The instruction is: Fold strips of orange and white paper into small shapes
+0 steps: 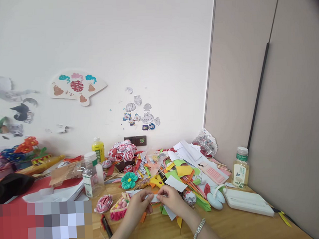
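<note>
Both hands meet above the near middle of the wooden table. Between them is a small piece of white paper (153, 198). My left hand (140, 205) pinches its left end with thumb and fingers. My right hand (171, 200), a silver bracelet on its wrist, pinches the other end. The lower fingers are partly hidden. Just beyond the hands lie a yellow hot glue gun (156, 181) and a white paper sheet (176, 184). To the left of my left hand sit a pink crocheted piece (118, 210) and a red-and-white paper rose (103, 203).
Colored paper scraps (184, 170) heap up behind the hands. A pink phone (212, 172), a white power bank (247, 202) and a jar (240, 168) stand or lie to the right. At left are a clear bottle (91, 175), a teal flower (129, 180) and a dark pen (107, 226).
</note>
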`<state>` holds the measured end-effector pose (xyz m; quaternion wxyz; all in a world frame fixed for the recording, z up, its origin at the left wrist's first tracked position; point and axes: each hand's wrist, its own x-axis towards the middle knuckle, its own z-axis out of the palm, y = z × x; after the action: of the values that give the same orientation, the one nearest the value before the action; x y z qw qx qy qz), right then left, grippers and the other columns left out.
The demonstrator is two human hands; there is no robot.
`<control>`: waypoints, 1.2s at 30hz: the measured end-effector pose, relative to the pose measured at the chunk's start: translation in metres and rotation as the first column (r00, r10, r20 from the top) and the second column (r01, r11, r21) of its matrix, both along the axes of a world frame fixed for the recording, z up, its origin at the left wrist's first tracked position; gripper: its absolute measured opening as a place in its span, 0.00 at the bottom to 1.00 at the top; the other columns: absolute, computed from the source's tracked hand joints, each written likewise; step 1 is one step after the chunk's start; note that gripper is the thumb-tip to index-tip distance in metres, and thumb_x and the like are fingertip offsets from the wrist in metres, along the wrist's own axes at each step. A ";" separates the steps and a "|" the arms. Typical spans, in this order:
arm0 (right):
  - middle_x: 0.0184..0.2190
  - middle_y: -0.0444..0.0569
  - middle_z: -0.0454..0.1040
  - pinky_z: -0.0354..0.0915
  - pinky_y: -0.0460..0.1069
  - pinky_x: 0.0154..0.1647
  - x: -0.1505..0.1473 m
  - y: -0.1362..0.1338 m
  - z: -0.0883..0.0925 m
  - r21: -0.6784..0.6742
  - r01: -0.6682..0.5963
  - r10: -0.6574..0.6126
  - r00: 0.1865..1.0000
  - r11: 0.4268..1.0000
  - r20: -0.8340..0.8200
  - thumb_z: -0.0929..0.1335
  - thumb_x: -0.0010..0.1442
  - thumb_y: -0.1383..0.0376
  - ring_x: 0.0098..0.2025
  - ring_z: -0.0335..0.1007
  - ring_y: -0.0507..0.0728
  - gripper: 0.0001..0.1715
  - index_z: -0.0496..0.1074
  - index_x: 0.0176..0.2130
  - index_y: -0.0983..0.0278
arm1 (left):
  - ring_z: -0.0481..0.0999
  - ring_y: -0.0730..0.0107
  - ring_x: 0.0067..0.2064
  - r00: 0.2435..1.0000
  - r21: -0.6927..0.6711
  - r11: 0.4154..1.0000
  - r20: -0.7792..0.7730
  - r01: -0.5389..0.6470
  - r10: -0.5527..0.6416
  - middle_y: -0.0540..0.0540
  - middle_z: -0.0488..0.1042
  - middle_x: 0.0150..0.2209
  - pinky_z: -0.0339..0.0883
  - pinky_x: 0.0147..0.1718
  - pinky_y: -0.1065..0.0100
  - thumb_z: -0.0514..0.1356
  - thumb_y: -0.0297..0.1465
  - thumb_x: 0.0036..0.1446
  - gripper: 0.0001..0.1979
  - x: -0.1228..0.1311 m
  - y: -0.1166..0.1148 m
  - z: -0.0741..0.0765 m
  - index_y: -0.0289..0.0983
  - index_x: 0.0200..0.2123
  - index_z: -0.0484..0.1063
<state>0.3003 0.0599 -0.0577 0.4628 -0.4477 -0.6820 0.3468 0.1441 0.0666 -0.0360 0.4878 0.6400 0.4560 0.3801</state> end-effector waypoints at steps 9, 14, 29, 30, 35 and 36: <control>0.22 0.42 0.66 0.60 0.44 0.22 0.004 -0.002 0.008 -0.163 -0.172 0.140 0.971 0.971 -0.195 0.66 0.47 0.54 0.22 0.63 0.49 0.17 0.66 0.27 0.67 | 0.67 0.73 0.15 0.999 0.068 0.997 0.029 0.029 -0.031 0.55 0.66 0.12 0.58 0.16 0.73 0.56 0.44 0.42 0.15 -0.001 0.000 -0.002 0.36 0.21 0.64; 0.21 0.42 0.66 0.60 0.44 0.21 0.004 0.000 0.007 -0.166 -0.172 0.137 0.969 0.971 -0.206 0.67 0.45 0.53 0.21 0.63 0.49 0.19 0.67 0.27 0.67 | 0.67 0.72 0.15 0.999 0.036 0.999 0.015 0.028 -0.028 0.55 0.67 0.11 0.60 0.16 0.73 0.56 0.45 0.40 0.16 0.001 -0.001 0.000 0.36 0.22 0.64; 0.26 0.50 0.73 0.62 0.48 0.26 0.005 -0.006 0.010 -0.152 -0.254 0.231 0.960 0.955 -0.157 0.62 0.50 0.50 0.23 0.66 0.51 0.25 0.71 0.32 0.69 | 0.69 0.71 0.17 0.994 0.016 0.999 0.102 0.037 -0.038 0.53 0.69 0.13 0.63 0.20 0.71 0.56 0.44 0.41 0.15 -0.001 0.000 0.004 0.36 0.23 0.65; 0.26 0.50 0.73 0.62 0.47 0.26 0.005 -0.006 0.011 -0.147 -0.252 0.230 0.961 0.957 -0.152 0.62 0.50 0.50 0.23 0.66 0.51 0.25 0.71 0.32 0.69 | 0.69 0.72 0.16 0.994 0.017 0.999 0.103 0.039 -0.041 0.53 0.69 0.12 0.63 0.20 0.71 0.56 0.44 0.41 0.15 -0.001 0.000 0.004 0.36 0.23 0.65; 0.25 0.49 0.72 0.62 0.47 0.26 0.005 -0.008 0.014 -0.123 -0.268 0.247 0.955 0.955 -0.167 0.62 0.50 0.50 0.23 0.65 0.51 0.25 0.72 0.31 0.69 | 0.69 0.72 0.17 0.992 0.017 0.999 0.118 0.045 -0.047 0.54 0.69 0.13 0.63 0.20 0.71 0.56 0.44 0.41 0.16 -0.002 0.000 0.002 0.36 0.22 0.64; 0.25 0.49 0.72 0.62 0.47 0.27 0.005 -0.008 0.014 -0.120 -0.270 0.248 0.953 0.955 -0.172 0.62 0.50 0.50 0.23 0.65 0.51 0.25 0.72 0.30 0.69 | 0.69 0.72 0.17 0.992 0.014 0.999 0.120 0.044 -0.045 0.54 0.69 0.13 0.63 0.19 0.71 0.56 0.44 0.41 0.16 -0.001 0.000 0.001 0.36 0.22 0.64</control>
<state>0.3053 0.0517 -0.0436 0.4318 -0.3577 -0.6705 0.4858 0.1426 0.0667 -0.0350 0.5191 0.6288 0.4090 0.4096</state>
